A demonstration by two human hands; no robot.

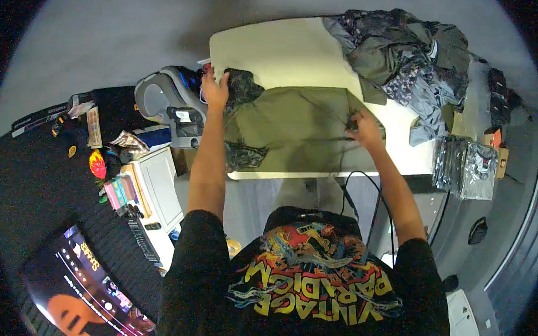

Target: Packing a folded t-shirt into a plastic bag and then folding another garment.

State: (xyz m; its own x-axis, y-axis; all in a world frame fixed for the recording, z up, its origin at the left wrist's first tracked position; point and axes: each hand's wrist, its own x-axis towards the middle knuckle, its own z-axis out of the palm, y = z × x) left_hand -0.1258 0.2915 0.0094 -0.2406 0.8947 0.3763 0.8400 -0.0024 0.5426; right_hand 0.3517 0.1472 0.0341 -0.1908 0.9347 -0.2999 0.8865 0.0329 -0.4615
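Observation:
An olive-green garment (299,115) lies spread on a pale tabletop (279,52) in front of me. It has dark camouflage-patterned parts, which look like sleeves: one upper sleeve (242,85) and one lower sleeve (246,157), both on the left. My left hand (215,91) is at the table's left edge beside the upper sleeve, with thumb and fingers apart and no cloth visible in them. At the garment's right end, my right hand (366,131) touches the cloth with bent fingers. Whether those fingers pinch the fabric is unclear.
A heap of dark, camouflage and grey clothes (407,61) covers the table's far right. Clear-bagged folded items (465,167) stand at the right edge. A grey child seat (168,94) adjoins the left side. A black cable (376,210) hangs near my right forearm; a lit screen (89,291) is lower left.

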